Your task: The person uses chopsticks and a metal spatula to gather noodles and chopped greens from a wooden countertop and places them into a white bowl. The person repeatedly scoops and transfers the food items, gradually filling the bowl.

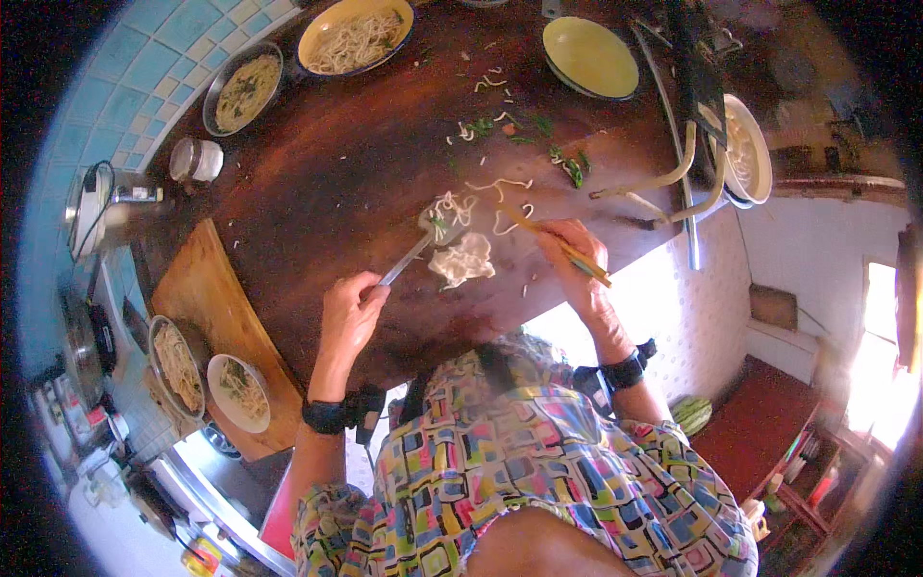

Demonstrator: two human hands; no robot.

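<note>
My left hand (348, 313) is closed round the handle of a metal spoon (409, 262), held low over the dark wooden table (327, 183). Noodle pieces and a bit of green (448, 213) lie at the spoon's bowl. My right hand (580, 264) grips a pair of chopsticks (525, 223), their tips pointing left toward stray noodle strands (502, 185). Just below the spoon's head rests a crumpled whitish piece (462, 261), perhaps tissue; its kind is unclear.
Noodles fill a yellow bowl (409, 19) and a metal bowl (275, 85) at the far left. A pale yellow bowl (591, 58) stands far right, near metal tubes (690, 159). Leafy scraps (572, 171) litter the table. Two noodle bowls sit on a wooden board (207, 274), left.
</note>
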